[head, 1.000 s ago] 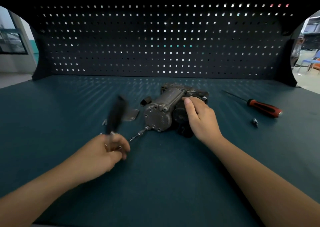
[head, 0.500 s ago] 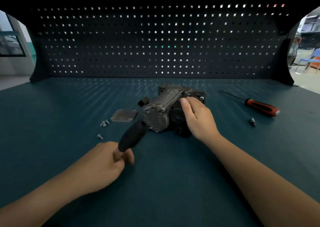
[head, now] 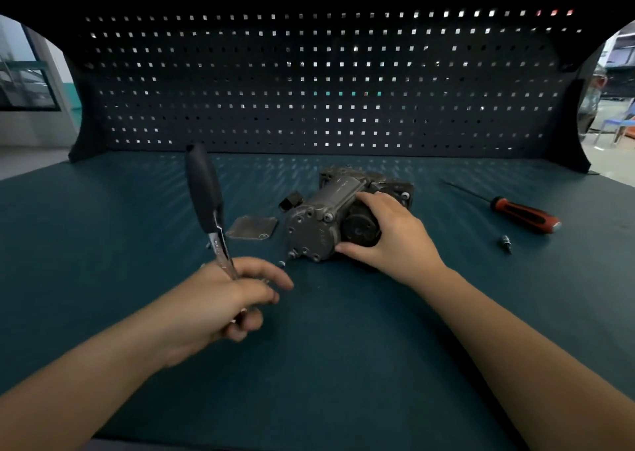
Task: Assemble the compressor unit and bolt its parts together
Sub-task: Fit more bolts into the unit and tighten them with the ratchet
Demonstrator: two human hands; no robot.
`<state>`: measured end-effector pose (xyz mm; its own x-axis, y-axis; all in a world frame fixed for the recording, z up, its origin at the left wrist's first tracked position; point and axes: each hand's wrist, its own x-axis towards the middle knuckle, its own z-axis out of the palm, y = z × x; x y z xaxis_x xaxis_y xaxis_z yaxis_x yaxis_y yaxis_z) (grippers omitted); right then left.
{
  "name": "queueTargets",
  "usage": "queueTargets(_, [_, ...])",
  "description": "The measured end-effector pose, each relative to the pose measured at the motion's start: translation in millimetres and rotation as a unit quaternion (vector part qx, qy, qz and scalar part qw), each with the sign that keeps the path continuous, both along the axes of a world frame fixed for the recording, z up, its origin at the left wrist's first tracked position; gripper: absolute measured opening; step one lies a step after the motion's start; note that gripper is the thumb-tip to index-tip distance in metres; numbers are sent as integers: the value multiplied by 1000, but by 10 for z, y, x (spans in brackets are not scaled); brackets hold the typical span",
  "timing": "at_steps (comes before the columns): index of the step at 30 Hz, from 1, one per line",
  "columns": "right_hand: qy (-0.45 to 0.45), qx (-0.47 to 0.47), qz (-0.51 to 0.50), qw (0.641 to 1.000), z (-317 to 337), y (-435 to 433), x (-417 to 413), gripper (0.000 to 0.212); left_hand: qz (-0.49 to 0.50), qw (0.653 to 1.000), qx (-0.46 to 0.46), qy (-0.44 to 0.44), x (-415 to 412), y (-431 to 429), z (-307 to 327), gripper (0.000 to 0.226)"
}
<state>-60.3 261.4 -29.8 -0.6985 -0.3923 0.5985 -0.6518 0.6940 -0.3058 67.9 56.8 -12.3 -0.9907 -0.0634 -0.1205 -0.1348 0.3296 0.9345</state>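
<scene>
The grey metal compressor unit [head: 319, 220] lies on its side in the middle of the dark green bench [head: 343, 364], its round end cap facing me. My right hand [head: 388, 237] grips its right side and holds it down. My left hand [head: 226, 296] is closed around the metal head of a ratchet wrench [head: 206, 196], whose black handle points up and away. The wrench's drive end is hidden in my fingers. A bolt [head: 282, 263] sticks out at the end cap's lower left, just beyond my left fingertips. A small square cover plate [head: 252, 228] lies flat to the left of the unit.
A red and black screwdriver [head: 522, 215] lies at the right of the bench, with a small bit [head: 505, 243] in front of it. A small black part [head: 290, 200] sits behind the cover plate. A dark pegboard [head: 309, 83] closes off the back.
The wrench handle has swung from pointing at the end cap up to a near-upright position on the left. My right hand has kept its hold on the compressor.
</scene>
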Motion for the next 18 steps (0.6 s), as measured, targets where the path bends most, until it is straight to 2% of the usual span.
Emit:
queueTargets(3, [24,3,-6,1000,-11,-3,4,74,-39,980,-193,41,11,-99,-54,28])
queueTargets(4, [27,8,-8,1000,-13,-4,9,74,-46,974,-219,49,22,-126,-92,27])
queueTargets(5, [29,13,-10,999,-10,-3,12,76,-42,976,-208,53,34,-139,-125,27])
queueTargets(8, [15,33,-17,999,19,20,22,80,17,994,-97,56,28,-194,-163,24])
queueTargets(10, [18,64,-14,998,26,30,18,80,43,990,-109,77,4,-324,-158,23])
queueTargets(12, [43,97,-15,994,28,33,21,74,51,958,-243,146,-11,-521,-153,26])
queueTargets(14, [70,119,-25,990,41,31,29,69,55,899,-387,196,-50,-687,-147,39])
queueTargets(15, [80,127,-30,988,48,33,35,68,61,881,-419,208,-77,-741,-152,44])
queueTargets(16, [88,137,-34,986,59,39,38,66,76,877,-417,226,-126,-784,-172,45])
queueTargets(18, [104,152,-36,982,82,45,59,62,141,906,-318,243,-291,-805,-206,35])
